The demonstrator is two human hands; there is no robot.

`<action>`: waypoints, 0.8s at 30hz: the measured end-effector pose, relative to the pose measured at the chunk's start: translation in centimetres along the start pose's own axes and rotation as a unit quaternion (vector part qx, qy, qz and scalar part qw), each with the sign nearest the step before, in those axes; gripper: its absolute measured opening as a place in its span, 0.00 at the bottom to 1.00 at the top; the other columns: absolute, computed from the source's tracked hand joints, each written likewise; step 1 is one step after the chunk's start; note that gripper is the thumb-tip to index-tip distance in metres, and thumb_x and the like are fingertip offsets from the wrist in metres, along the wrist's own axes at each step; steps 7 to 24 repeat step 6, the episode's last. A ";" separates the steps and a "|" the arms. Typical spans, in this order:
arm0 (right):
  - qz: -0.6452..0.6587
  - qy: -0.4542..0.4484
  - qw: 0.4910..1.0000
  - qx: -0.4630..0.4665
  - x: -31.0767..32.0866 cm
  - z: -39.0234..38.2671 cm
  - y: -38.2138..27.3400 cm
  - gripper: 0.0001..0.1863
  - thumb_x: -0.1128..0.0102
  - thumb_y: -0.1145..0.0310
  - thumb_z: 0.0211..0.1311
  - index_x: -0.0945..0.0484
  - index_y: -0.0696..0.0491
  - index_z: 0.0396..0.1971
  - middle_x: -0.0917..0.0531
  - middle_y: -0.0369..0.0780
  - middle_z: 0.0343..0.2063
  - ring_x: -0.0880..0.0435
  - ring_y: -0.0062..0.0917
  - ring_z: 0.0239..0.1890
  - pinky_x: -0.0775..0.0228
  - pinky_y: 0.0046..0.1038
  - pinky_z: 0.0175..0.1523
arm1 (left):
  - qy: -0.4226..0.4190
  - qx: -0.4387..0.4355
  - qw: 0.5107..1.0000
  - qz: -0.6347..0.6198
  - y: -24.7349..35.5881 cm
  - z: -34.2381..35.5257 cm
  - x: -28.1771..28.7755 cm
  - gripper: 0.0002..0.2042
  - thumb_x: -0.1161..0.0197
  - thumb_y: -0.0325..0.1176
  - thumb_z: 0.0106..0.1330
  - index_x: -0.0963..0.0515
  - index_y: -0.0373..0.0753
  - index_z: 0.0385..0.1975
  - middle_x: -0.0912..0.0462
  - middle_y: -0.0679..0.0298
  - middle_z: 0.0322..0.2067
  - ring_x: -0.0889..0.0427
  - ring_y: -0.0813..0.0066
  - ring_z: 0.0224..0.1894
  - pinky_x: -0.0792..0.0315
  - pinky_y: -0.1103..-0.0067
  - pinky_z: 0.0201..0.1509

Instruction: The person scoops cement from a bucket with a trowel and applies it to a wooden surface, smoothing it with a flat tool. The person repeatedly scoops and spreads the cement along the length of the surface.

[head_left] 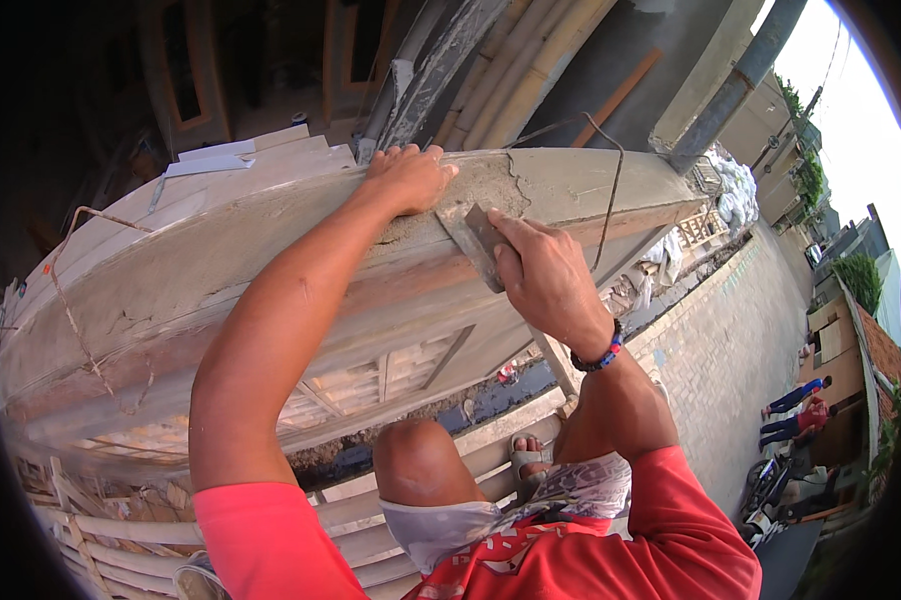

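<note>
My right hand (551, 265) grips a flat metal trowel (463, 243), its blade laid against the near edge of a grey concrete ledge (271, 215). Wet mortar (483, 185) covers part of the ledge's top, between and beyond my hands. To the left, my left hand (411, 182) holds onto the ledge, fingers bent over its far edge and the fingertips hidden. A thin bent metal rod (616, 190) arches over the ledge to the right of the trowel.
I am perched high on bamboo poles (361, 510), above a drainage ditch (491, 405) and a paved lane (706, 350). Another bent wire (71, 300) hangs at left. Thick bamboo (531, 75) leans behind the ledge. People (806, 420) stand near a motorcycle (766, 490).
</note>
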State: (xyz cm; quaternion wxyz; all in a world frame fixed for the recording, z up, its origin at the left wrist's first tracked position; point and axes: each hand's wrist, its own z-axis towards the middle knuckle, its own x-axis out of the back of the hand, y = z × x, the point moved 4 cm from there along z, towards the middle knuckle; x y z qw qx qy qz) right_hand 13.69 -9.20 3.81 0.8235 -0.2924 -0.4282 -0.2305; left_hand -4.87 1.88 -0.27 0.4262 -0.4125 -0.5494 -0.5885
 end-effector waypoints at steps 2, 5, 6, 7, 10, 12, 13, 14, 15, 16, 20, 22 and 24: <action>0.049 -0.007 0.999 0.015 1.2 -1.8 -1.2 0.21 0.48 0.75 0.61 0.25 0.63 0.54 0.17 0.54 0.34 0.17 0.49 0.36 0.25 0.43 0.44 | -0.003 -0.010 1.000 0.003 0.1 -0.2 0.1 0.27 0.59 0.52 0.76 0.36 0.41 0.67 0.31 0.49 0.64 0.36 0.50 0.68 0.45 0.54 0.69; 0.136 0.052 0.973 -0.177 5.8 -2.3 3.8 0.21 0.49 0.77 0.64 0.24 0.60 0.57 0.15 0.50 0.46 0.13 0.41 0.47 0.22 0.38 0.49 | -0.006 -0.022 1.000 0.002 0.7 -0.1 0.4 0.28 0.59 0.53 0.75 0.36 0.42 0.67 0.32 0.48 0.64 0.36 0.51 0.68 0.44 0.54 0.69; 0.137 0.050 0.973 -0.179 5.7 -2.4 3.9 0.21 0.49 0.77 0.64 0.24 0.60 0.57 0.15 0.50 0.46 0.13 0.41 0.47 0.22 0.38 0.49 | -0.009 -0.023 1.000 0.002 0.7 0.0 0.5 0.28 0.58 0.54 0.75 0.36 0.42 0.68 0.32 0.48 0.64 0.36 0.51 0.68 0.44 0.55 0.70; 0.137 0.050 0.973 -0.179 5.7 -2.4 3.9 0.21 0.49 0.77 0.64 0.24 0.60 0.57 0.15 0.50 0.46 0.13 0.41 0.47 0.22 0.38 0.49 | -0.009 -0.023 1.000 0.002 0.7 0.0 0.5 0.28 0.58 0.54 0.75 0.36 0.42 0.68 0.32 0.48 0.64 0.36 0.51 0.68 0.44 0.55 0.70; 0.137 0.050 0.973 -0.179 5.7 -2.4 3.9 0.21 0.49 0.77 0.64 0.24 0.60 0.57 0.15 0.50 0.46 0.13 0.41 0.47 0.22 0.38 0.49 | -0.009 -0.023 1.000 0.002 0.7 0.0 0.5 0.28 0.58 0.54 0.75 0.36 0.42 0.68 0.32 0.48 0.64 0.36 0.51 0.68 0.44 0.55 0.70; 0.137 0.050 0.973 -0.179 5.7 -2.4 3.9 0.21 0.49 0.77 0.64 0.24 0.60 0.57 0.15 0.50 0.46 0.13 0.41 0.47 0.22 0.38 0.49 | -0.009 -0.023 1.000 0.002 0.7 0.0 0.5 0.28 0.58 0.54 0.75 0.36 0.42 0.68 0.32 0.48 0.64 0.36 0.51 0.68 0.44 0.55 0.70; 0.137 0.050 0.973 -0.179 5.7 -2.4 3.9 0.21 0.49 0.77 0.64 0.24 0.60 0.57 0.15 0.50 0.46 0.13 0.41 0.47 0.22 0.38 0.49 | -0.009 -0.023 1.000 0.002 0.7 0.0 0.5 0.28 0.58 0.54 0.75 0.36 0.42 0.68 0.32 0.48 0.64 0.36 0.51 0.68 0.44 0.55 0.70; 0.137 0.050 0.973 -0.179 5.7 -2.4 3.9 0.21 0.49 0.77 0.64 0.24 0.60 0.57 0.15 0.50 0.46 0.13 0.41 0.47 0.22 0.38 0.49 | -0.009 -0.023 1.000 0.002 0.7 0.0 0.5 0.28 0.58 0.54 0.75 0.36 0.42 0.68 0.32 0.48 0.64 0.36 0.51 0.68 0.44 0.55 0.70; 0.137 0.050 0.973 -0.179 5.7 -2.4 3.9 0.21 0.49 0.77 0.64 0.24 0.60 0.57 0.15 0.50 0.46 0.13 0.41 0.47 0.22 0.38 0.49 | -0.009 -0.023 1.000 0.002 0.7 0.0 0.5 0.28 0.58 0.54 0.75 0.36 0.42 0.68 0.32 0.48 0.64 0.36 0.51 0.68 0.44 0.55 0.70; 0.137 0.050 0.973 -0.179 5.7 -2.4 3.9 0.21 0.49 0.77 0.64 0.24 0.60 0.57 0.15 0.50 0.46 0.13 0.41 0.47 0.22 0.38 0.49 | -0.009 -0.023 1.000 0.002 0.7 0.0 0.5 0.28 0.58 0.54 0.75 0.36 0.42 0.68 0.32 0.48 0.64 0.36 0.51 0.68 0.44 0.55 0.70; 0.137 0.050 0.973 -0.179 5.7 -2.4 3.9 0.21 0.49 0.77 0.64 0.24 0.60 0.57 0.15 0.50 0.46 0.13 0.41 0.47 0.22 0.38 0.49 | -0.009 -0.023 1.000 0.002 0.7 0.0 0.5 0.28 0.58 0.54 0.75 0.36 0.42 0.68 0.32 0.48 0.64 0.36 0.51 0.68 0.44 0.55 0.70; 0.137 0.050 0.973 -0.179 5.7 -2.4 3.9 0.21 0.49 0.77 0.64 0.24 0.60 0.57 0.15 0.50 0.46 0.13 0.41 0.47 0.22 0.38 0.49 | -0.009 -0.023 1.000 0.002 0.7 0.0 0.5 0.28 0.58 0.54 0.75 0.36 0.42 0.68 0.32 0.48 0.64 0.36 0.51 0.68 0.44 0.55 0.70; 0.137 0.050 0.973 -0.179 5.7 -2.4 3.9 0.21 0.49 0.77 0.64 0.24 0.60 0.57 0.15 0.50 0.46 0.13 0.41 0.47 0.22 0.38 0.49 | -0.009 -0.023 1.000 0.002 0.7 0.0 0.5 0.28 0.58 0.54 0.75 0.36 0.42 0.68 0.32 0.48 0.64 0.36 0.51 0.68 0.44 0.55 0.70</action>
